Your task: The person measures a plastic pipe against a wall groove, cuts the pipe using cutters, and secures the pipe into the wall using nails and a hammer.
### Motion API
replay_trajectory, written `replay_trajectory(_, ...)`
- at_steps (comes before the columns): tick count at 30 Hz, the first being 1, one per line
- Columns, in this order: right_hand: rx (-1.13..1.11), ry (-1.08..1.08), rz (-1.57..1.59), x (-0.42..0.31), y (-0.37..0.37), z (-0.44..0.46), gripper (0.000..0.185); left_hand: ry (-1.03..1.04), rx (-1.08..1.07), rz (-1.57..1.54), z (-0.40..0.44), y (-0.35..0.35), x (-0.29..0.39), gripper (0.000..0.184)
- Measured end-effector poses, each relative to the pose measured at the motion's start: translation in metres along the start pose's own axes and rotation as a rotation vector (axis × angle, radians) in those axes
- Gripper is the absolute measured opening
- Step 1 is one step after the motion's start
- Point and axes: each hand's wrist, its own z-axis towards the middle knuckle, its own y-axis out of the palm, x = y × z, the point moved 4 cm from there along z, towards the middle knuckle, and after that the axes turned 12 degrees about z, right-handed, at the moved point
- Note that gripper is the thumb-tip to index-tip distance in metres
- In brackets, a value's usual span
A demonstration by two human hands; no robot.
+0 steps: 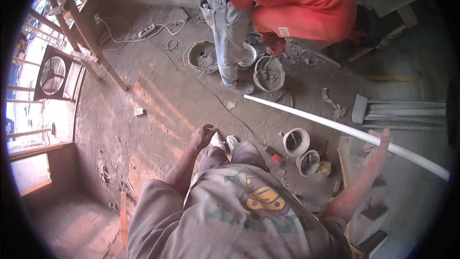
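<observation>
My right hand [378, 152], out to the right, grips a long white plastic pipe [311, 118]. One pipe end points toward the co-worker's feet; the other runs off at the right edge. My left hand [204, 135] hangs in front of my left leg, its fingers curled, and whatever may be in them is hidden. Beneath my hands are my white shoes [218, 141]. Between my legs and the pipe, two small buckets stand on the floor: one [296, 142] holds dark items, and the other [308, 163] sits just below it. A red-and-black tool [273, 154] lies nearby.
A co-worker in a red top [306, 5] bends over a bucket of mortar [269, 74]. Another mortar bucket [203, 56] stands behind. A power strip [146, 30] with white cable lies on the floor. Left are wooden posts [91, 38] and a fan [52, 75]. More pipes [407, 110] lie right.
</observation>
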Motion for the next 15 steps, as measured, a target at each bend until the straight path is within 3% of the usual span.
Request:
replay_trajectory(3,-0.134,-0.011,0.048,0.009,0.020,0.001,0.043,-0.092,0.045,-0.012,-0.015,0.006,-0.023,0.046)
replay_trajectory(8,-0.150,0.070,0.045,0.033,0.028,0.011,0.047,-0.267,0.056,-0.071,-0.053,0.009,-0.024,0.047)
replay_trajectory(15,-0.207,0.033,0.276,0.020,0.047,0.029,0.048,-0.282,0.076,-0.173,-0.089,0.051,-0.025,0.054)
